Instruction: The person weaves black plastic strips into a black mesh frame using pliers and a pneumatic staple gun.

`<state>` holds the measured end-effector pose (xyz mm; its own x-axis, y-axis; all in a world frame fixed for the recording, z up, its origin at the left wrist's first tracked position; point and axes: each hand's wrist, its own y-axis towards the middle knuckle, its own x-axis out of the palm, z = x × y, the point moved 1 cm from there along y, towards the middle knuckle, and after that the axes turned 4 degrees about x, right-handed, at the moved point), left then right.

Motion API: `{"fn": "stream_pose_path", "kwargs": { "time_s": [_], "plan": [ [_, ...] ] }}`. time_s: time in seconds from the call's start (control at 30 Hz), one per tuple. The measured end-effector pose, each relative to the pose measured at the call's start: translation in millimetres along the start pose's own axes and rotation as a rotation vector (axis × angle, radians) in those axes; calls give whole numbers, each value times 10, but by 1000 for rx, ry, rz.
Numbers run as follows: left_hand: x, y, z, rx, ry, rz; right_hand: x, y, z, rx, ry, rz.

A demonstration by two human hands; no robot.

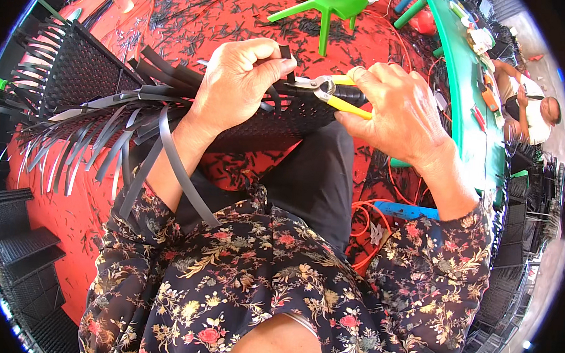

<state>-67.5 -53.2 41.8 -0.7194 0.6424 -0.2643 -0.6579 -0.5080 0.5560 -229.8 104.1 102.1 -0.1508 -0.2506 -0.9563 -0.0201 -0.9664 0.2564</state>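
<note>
outside, red mat (66,221) w/ black strip scraps, green table (467,116).

Left hand (236,83): palm down, wrist bent, thumb and forefinger pinched together at fingertips (283,60). Right hand (396,109): back toward camera, fingers curled closed in grip, thumb underneath. Both forearms bare, rising from lower edge, floral sleeves pushed back toward elbows. Hands near each other, apart.

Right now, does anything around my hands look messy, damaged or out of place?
Yes. Short black offcuts litter the red floor covering around a green stool. Loose strip ends splay unevenly from the black woven panel that your left hand grips while your right hand holds yellow-handled cutters.
</note>
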Motion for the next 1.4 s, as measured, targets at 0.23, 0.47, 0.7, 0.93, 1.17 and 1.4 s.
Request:
{"fn": "stream_pose_path", "kwargs": {
  "time_s": [0.23,0.47,0.7,0.93,1.17,1.4],
  "plan": [
    [-44,-60,53,-33,-118,-66,85,-74,76,-58,-9,59],
    [-215,-52,108,96,-185,-417,273,-1812,1331,817,350,187],
    [-155,-58,-1,132,-235,-183,56,-4847,2260,1762,-256,-500],
    [-129,-37,-22,188,-342,-128,281,-2713,1572,1045,483,64],
    [-105,-28,-66,173,-289,-87,457,406,-490,116,545,114],
    [50,-63,-147,277,-45,189,451,275,-489,448,1044,251]
  ]
}}
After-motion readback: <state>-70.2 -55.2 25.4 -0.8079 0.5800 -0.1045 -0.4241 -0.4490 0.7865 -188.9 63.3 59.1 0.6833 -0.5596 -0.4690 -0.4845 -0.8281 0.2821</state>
